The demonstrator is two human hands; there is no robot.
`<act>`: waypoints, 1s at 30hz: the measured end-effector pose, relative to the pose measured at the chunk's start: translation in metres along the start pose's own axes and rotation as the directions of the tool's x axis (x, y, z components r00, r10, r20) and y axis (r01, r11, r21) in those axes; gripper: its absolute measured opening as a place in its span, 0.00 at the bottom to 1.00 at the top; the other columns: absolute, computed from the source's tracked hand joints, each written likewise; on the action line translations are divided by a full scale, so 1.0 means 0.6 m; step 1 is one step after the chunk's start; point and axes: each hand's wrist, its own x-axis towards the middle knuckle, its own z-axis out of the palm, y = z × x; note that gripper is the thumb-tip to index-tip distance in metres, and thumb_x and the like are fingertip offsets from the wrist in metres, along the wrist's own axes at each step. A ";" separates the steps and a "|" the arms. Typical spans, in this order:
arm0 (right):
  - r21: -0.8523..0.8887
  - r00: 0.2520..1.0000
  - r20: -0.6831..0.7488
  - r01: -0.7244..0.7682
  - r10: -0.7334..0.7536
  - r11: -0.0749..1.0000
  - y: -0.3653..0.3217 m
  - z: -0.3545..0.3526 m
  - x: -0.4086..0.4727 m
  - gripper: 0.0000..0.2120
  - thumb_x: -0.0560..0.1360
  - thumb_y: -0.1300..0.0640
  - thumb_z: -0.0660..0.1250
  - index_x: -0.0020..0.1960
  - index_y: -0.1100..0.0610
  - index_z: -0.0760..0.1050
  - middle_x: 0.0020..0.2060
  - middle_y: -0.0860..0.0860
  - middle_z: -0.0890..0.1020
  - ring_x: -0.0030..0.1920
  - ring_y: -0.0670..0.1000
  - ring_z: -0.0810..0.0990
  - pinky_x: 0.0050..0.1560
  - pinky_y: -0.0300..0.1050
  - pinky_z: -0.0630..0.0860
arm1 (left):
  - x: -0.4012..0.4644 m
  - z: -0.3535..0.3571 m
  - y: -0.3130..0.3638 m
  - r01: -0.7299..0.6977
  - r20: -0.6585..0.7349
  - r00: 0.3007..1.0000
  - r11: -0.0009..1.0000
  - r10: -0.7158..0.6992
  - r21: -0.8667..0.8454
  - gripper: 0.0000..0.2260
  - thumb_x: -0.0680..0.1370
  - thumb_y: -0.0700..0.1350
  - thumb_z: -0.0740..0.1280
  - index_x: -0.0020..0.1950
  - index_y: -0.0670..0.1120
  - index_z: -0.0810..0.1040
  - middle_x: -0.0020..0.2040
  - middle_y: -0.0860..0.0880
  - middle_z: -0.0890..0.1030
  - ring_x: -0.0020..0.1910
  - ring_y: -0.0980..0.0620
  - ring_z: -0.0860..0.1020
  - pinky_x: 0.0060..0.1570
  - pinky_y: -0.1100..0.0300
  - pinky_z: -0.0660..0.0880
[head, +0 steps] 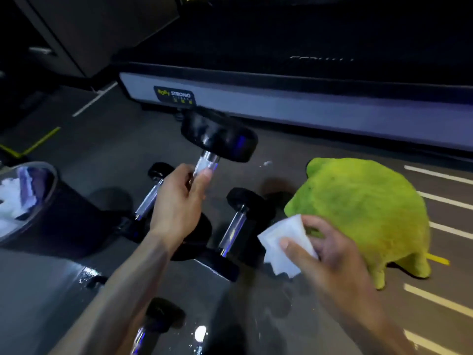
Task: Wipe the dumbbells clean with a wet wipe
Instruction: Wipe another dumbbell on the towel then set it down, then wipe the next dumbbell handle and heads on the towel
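Note:
My left hand (pixel 179 201) grips the chrome handle of a black dumbbell (pixel 220 137) and holds it tilted above the floor, its far head up. My right hand (pixel 330 254) pinches a folded white wet wipe (pixel 284 242), apart from the lifted dumbbell, lower and to its right. Two more dumbbells lie on the grey floor under my hands: one at the left (pixel 151 198), one in the middle (pixel 235 224). A third dumbbell (pixel 153 321) lies near the bottom edge, partly hidden by my left forearm.
A black bin (pixel 53 226) with white used wipes stands at the left. A fuzzy green stool (pixel 363 213) sits at the right. A treadmill base (pixel 307 103) runs across the back. White and yellow lines mark the floor, which shows wet spots near the bottom.

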 end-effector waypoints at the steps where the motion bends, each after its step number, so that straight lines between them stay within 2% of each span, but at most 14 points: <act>1: -0.021 0.999 0.043 -0.032 0.033 0.999 0.015 0.017 0.002 0.11 0.77 0.60 0.73 0.57 0.50 0.76 0.37 0.48 0.88 0.37 0.52 0.87 0.35 0.44 0.80 | 0.020 -0.006 -0.029 0.049 0.001 0.999 0.994 -0.049 0.095 0.18 0.84 0.57 0.66 0.47 0.42 0.77 0.41 0.39 0.84 0.37 0.43 0.80 0.40 0.49 0.74; 4: -0.104 0.990 0.098 -0.092 0.102 0.990 0.053 0.048 0.012 0.11 0.77 0.58 0.73 0.55 0.45 0.77 0.40 0.43 0.88 0.41 0.48 0.87 0.46 0.50 0.82 | 0.078 -0.007 -0.092 0.161 0.031 0.984 0.952 -0.174 0.260 0.21 0.84 0.57 0.66 0.51 0.38 0.79 0.41 0.36 0.82 0.37 0.45 0.75 0.39 0.50 0.71; 6: -0.135 0.982 0.126 -0.122 0.140 0.983 0.072 0.070 0.028 0.11 0.77 0.56 0.73 0.55 0.43 0.77 0.42 0.44 0.88 0.43 0.48 0.87 0.49 0.56 0.83 | 0.108 0.002 -0.127 0.229 0.069 0.962 0.921 -0.263 0.314 0.20 0.84 0.57 0.66 0.51 0.39 0.80 0.38 0.44 0.79 0.36 0.47 0.74 0.37 0.53 0.69; 8: -0.126 0.975 0.152 -0.143 0.162 0.982 0.085 0.086 0.051 0.11 0.77 0.56 0.72 0.56 0.43 0.77 0.43 0.45 0.89 0.44 0.49 0.87 0.49 0.57 0.83 | 0.126 0.022 -0.163 0.285 0.104 0.936 0.898 -0.337 0.336 0.18 0.85 0.56 0.66 0.47 0.41 0.79 0.33 0.49 0.76 0.32 0.51 0.73 0.34 0.55 0.67; 11: -0.082 0.973 0.151 -0.164 0.175 0.983 0.099 0.101 0.086 0.11 0.78 0.61 0.71 0.57 0.48 0.78 0.45 0.45 0.89 0.45 0.47 0.88 0.48 0.51 0.82 | 0.145 0.058 -0.219 0.368 0.137 0.897 0.882 -0.420 0.294 0.20 0.84 0.53 0.67 0.37 0.44 0.74 0.30 0.49 0.75 0.30 0.51 0.73 0.39 0.56 0.69; 13: -0.061 0.974 0.148 -0.164 0.172 0.985 0.105 0.108 0.108 0.11 0.78 0.63 0.71 0.56 0.51 0.78 0.45 0.46 0.89 0.45 0.46 0.88 0.46 0.45 0.82 | 0.155 0.076 -0.251 0.414 0.155 0.869 0.862 -0.470 0.291 0.20 0.84 0.53 0.67 0.35 0.45 0.75 0.32 0.47 0.79 0.30 0.50 0.77 0.40 0.56 0.75; 15: -0.050 0.972 0.155 -0.170 0.176 0.984 0.108 0.114 0.123 0.11 0.78 0.63 0.71 0.57 0.52 0.78 0.45 0.46 0.89 0.45 0.46 0.88 0.46 0.45 0.83 | 0.162 0.087 -0.276 0.424 0.171 0.854 0.848 -0.491 0.316 0.21 0.84 0.55 0.67 0.35 0.44 0.77 0.31 0.46 0.81 0.27 0.51 0.79 0.38 0.57 0.77; 17: -0.018 0.969 0.168 -0.181 0.182 0.983 0.109 0.119 0.135 0.10 0.79 0.63 0.70 0.58 0.52 0.78 0.45 0.46 0.89 0.46 0.46 0.88 0.47 0.44 0.82 | 0.165 0.096 -0.292 0.429 0.168 0.846 0.832 -0.507 0.350 0.22 0.84 0.55 0.67 0.34 0.45 0.77 0.27 0.49 0.79 0.25 0.53 0.77 0.35 0.59 0.73; 20: 0.004 0.966 0.174 -0.197 0.193 0.980 0.113 0.127 0.153 0.08 0.80 0.61 0.69 0.59 0.53 0.78 0.46 0.47 0.89 0.47 0.46 0.87 0.50 0.45 0.82 | 0.170 0.101 -0.306 0.421 0.185 0.832 0.812 -0.524 0.403 0.23 0.84 0.58 0.65 0.35 0.44 0.78 0.29 0.48 0.81 0.30 0.50 0.78 0.38 0.57 0.70; 23: 0.019 0.962 0.172 -0.217 0.210 0.976 0.117 0.137 0.169 0.06 0.81 0.58 0.67 0.58 0.52 0.79 0.47 0.45 0.88 0.49 0.45 0.87 0.51 0.42 0.81 | 0.178 0.091 -0.305 0.374 0.257 0.805 0.793 -0.535 0.481 0.22 0.84 0.59 0.64 0.42 0.43 0.82 0.37 0.44 0.85 0.36 0.47 0.80 0.41 0.54 0.75; 25: 0.024 0.964 0.155 -0.222 0.216 0.975 0.115 0.149 0.180 0.05 0.82 0.56 0.67 0.55 0.51 0.80 0.47 0.43 0.88 0.48 0.42 0.86 0.49 0.37 0.78 | 0.196 0.061 -0.294 0.333 0.312 0.800 0.812 -0.512 0.478 0.18 0.83 0.57 0.67 0.42 0.44 0.82 0.41 0.43 0.84 0.40 0.47 0.80 0.49 0.50 0.80; 27: 0.033 0.966 0.129 -0.230 0.224 0.973 0.114 0.165 0.193 0.04 0.82 0.53 0.68 0.54 0.50 0.81 0.46 0.43 0.87 0.46 0.42 0.84 0.50 0.39 0.78 | 0.224 0.010 -0.273 0.266 0.327 0.842 0.858 -0.429 0.439 0.12 0.80 0.55 0.71 0.44 0.48 0.82 0.45 0.43 0.85 0.45 0.47 0.81 0.55 0.47 0.80; 28: 0.051 0.964 0.126 -0.241 0.233 0.969 0.114 0.175 0.198 0.04 0.82 0.53 0.68 0.53 0.50 0.82 0.45 0.44 0.87 0.45 0.43 0.83 0.50 0.42 0.78 | 0.241 -0.020 -0.265 0.216 0.299 0.874 0.857 -0.384 0.468 0.10 0.78 0.55 0.72 0.47 0.49 0.84 0.48 0.43 0.86 0.48 0.48 0.82 0.55 0.50 0.79; 30: 0.129 0.951 0.141 -0.295 0.277 0.947 0.114 0.196 0.209 0.05 0.82 0.52 0.68 0.53 0.51 0.82 0.45 0.45 0.87 0.44 0.43 0.83 0.47 0.45 0.78 | 0.269 -0.080 -0.252 0.144 0.212 0.916 0.773 -0.340 0.618 0.08 0.80 0.50 0.72 0.55 0.49 0.86 0.52 0.44 0.86 0.54 0.48 0.83 0.52 0.56 0.74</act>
